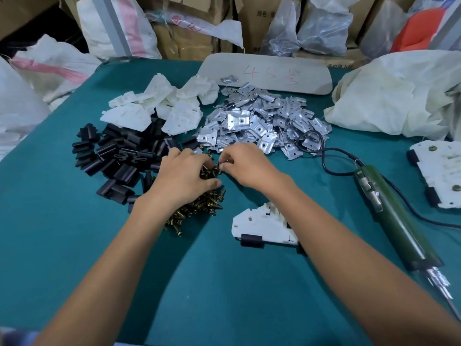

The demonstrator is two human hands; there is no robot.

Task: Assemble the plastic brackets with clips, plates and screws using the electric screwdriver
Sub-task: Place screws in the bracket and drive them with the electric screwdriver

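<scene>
Left hand [184,176]: our fingers curl over the brass screws [197,211], gathering a supply.
Right hand [245,166]: fingertips pinch one screw.
White plastic bracket [262,226]: clipped, beside our right forearm.
Electric screwdriver [391,216]: lying at right, untouched.

Head-worn camera looks forward-down, close over table [224,295].

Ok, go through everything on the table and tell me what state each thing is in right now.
left hand, fingers curled round some screws
right hand, pinching a single screw
screw pile, loose, partly under the left hand
electric screwdriver, lying down, unheld
near bracket, flat, black clip fitted
black clips, loose pile
metal plates, loose pile
white brackets, loose pile, unassembled
</scene>
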